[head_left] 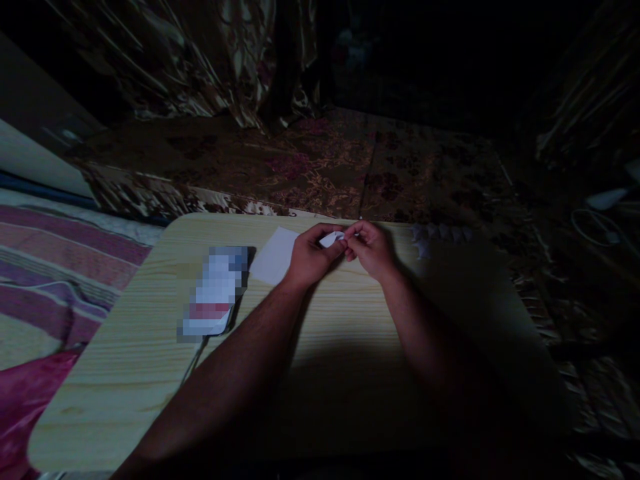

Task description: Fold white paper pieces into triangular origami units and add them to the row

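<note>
Near the far edge of the wooden table, my left hand [315,255] and my right hand [369,248] meet over a small piece of folded white paper [332,239]. The left fingers and thumb grip the paper from its left side. My right fingertips pinch its right end, which they partly hide. Just left of my left hand lies a stack or sheet of white paper [276,253], flat on the table. Several small folded paper pieces [440,232] stand in a row to the right of my right hand, in dim light.
A phone with a blurred, lit screen [215,290] lies at the left, its cable [194,360] running toward me. The light wooden table [125,353] has rounded corners. A striped bedspread [65,247] is on the left, and patterned dark fabric [300,157] lies beyond the table.
</note>
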Tool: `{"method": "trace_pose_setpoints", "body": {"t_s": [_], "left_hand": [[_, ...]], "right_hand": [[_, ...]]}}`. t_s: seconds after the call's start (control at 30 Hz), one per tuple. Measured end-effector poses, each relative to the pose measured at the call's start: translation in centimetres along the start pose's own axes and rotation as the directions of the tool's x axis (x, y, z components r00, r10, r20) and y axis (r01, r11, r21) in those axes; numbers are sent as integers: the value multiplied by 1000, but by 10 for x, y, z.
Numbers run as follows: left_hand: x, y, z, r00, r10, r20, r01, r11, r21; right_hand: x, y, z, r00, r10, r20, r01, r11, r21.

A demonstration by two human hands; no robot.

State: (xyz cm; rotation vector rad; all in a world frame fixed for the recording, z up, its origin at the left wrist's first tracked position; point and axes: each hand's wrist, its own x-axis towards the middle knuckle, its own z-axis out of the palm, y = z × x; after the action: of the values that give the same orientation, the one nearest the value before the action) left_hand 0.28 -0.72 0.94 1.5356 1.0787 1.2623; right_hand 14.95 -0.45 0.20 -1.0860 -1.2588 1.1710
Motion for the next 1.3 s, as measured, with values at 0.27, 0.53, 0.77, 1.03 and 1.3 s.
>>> {"method": "trace_pose_setpoints", "body": {"t_s": [0.27, 0.53, 0.77, 1.03, 1.3], "left_hand": [[-1, 1, 0, 997, -73, -24, 72, 996, -46], [0, -4, 1, 999, -37, -26, 37, 999, -23], [-1, -3, 2, 1000, 19, 2, -19, 995, -94], [-1, 1, 2, 1000, 29, 7, -29, 997, -78], [0, -2, 1, 997, 67, -50, -62, 994, 88]], "right_hand": [[1, -2, 1, 999, 38, -6, -37, 998, 42], [0, -5, 0, 998, 55, 19, -56, 998, 43], [1, -3, -2, 998, 59, 27, -61, 995, 75], [2, 2, -4, 996, 72, 43, -77, 987, 140], [2, 0, -4, 996, 71, 58, -79, 984, 162]]}}
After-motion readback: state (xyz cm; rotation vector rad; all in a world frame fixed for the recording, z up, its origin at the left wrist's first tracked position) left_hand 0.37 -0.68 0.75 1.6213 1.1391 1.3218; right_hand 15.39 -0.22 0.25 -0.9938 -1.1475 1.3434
